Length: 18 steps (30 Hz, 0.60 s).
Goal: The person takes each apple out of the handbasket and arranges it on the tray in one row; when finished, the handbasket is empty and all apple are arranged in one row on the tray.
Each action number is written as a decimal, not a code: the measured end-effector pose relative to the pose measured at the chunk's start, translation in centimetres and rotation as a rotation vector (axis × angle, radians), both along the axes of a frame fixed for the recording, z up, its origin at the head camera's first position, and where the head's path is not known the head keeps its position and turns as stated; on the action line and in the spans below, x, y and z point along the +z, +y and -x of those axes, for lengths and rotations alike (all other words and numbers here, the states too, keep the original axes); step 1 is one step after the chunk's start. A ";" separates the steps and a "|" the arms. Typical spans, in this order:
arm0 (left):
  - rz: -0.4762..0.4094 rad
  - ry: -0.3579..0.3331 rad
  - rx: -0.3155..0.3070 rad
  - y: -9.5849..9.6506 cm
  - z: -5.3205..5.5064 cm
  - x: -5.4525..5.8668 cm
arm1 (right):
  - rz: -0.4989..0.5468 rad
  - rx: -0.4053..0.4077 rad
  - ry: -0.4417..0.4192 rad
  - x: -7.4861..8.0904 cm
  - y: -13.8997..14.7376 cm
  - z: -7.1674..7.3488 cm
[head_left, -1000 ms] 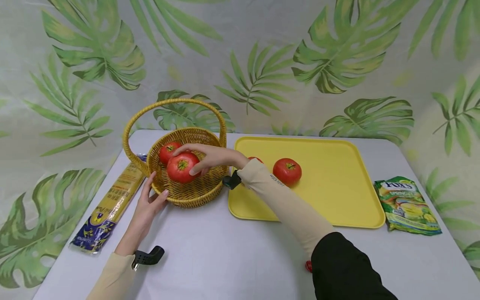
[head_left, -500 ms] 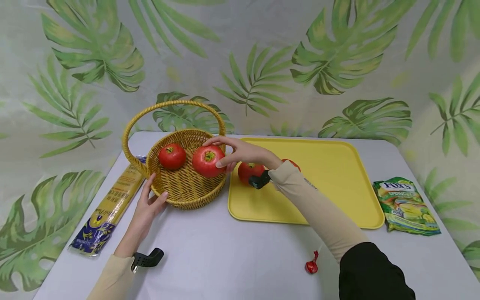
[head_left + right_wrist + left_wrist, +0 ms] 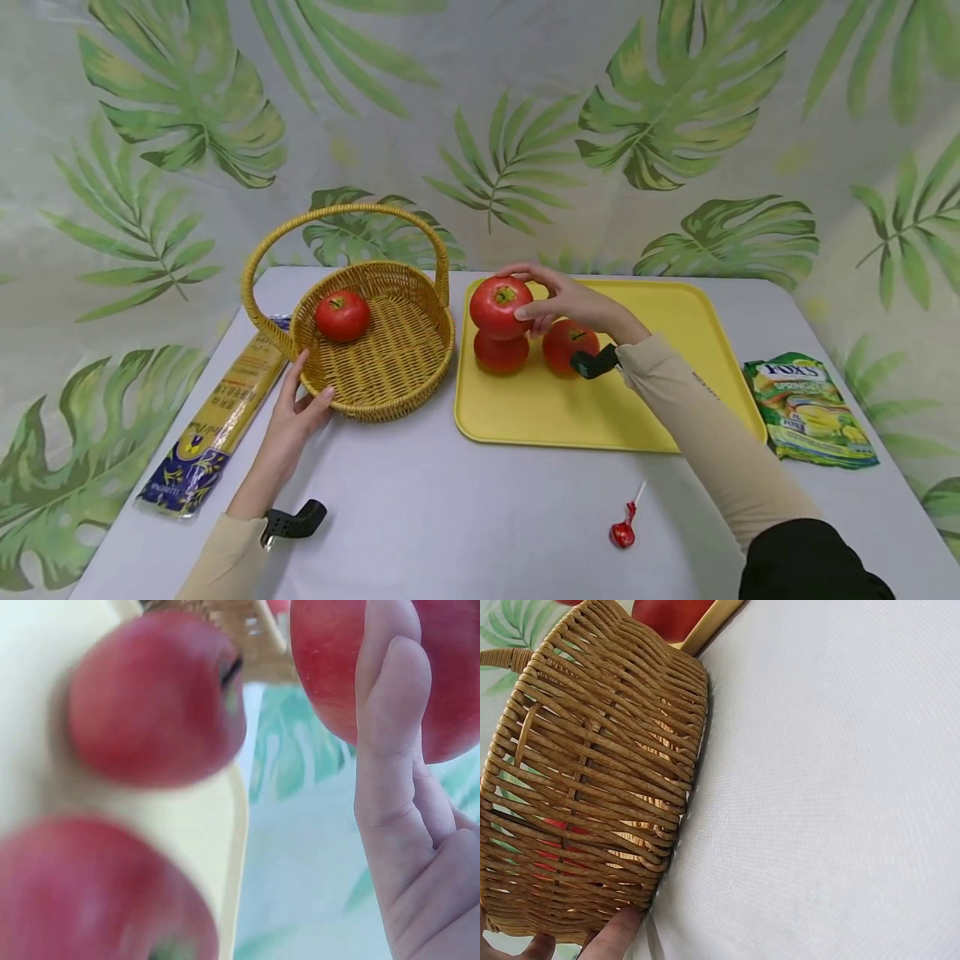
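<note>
My right hand (image 3: 573,302) holds a red apple (image 3: 497,310) above the left part of the yellow tray (image 3: 675,400), thumb and fingers around it. Two more red apples lie on the tray below: one (image 3: 501,353) partly hidden by the held apple, the other (image 3: 564,348) close under the wrist. At left, a woven basket (image 3: 397,404) with a tall arched handle contains one red apple (image 3: 342,317). Against the basket's front left outer side rests my left hand (image 3: 291,417), fingers spread. The left wrist view shows its fingertips (image 3: 619,930) touching the weave.
A spaghetti packet (image 3: 217,425) lies left of the basket. At the tray's right is a green Fox's candy bag (image 3: 813,408). In front of the tray lies a red-wrapped lollipop (image 3: 624,532). A leaf-patterned cloth (image 3: 517,192) hangs behind the table.
My right hand has carried the apple rightward out of the basket and over the tray. One apple stays in the basket. The left hand keeps its place there.
</note>
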<state>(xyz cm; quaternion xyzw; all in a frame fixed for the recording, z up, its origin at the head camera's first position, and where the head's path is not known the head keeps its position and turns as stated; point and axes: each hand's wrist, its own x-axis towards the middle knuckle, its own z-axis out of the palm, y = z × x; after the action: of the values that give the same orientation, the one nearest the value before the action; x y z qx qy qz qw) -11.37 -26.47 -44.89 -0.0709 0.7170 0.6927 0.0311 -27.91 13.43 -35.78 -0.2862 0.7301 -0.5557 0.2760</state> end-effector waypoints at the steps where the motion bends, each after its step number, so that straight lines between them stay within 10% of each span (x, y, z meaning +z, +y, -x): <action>1: 0.003 -0.001 0.001 0.0 0.0 0.0 | -0.003 -0.016 0.003 -0.1 0.8 0.0; 18: 0.023 0.001 -0.003 0.2 -0.2 0.2 | -0.027 -0.286 -0.008 -1.8 12.2 -1.9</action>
<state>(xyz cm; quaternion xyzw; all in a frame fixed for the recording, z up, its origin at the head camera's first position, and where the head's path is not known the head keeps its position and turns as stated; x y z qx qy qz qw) -11.21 -26.31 -44.65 -0.0699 0.7252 0.6842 0.0309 -26.03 25.66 -37.62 -0.1730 0.7698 -0.5807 0.2008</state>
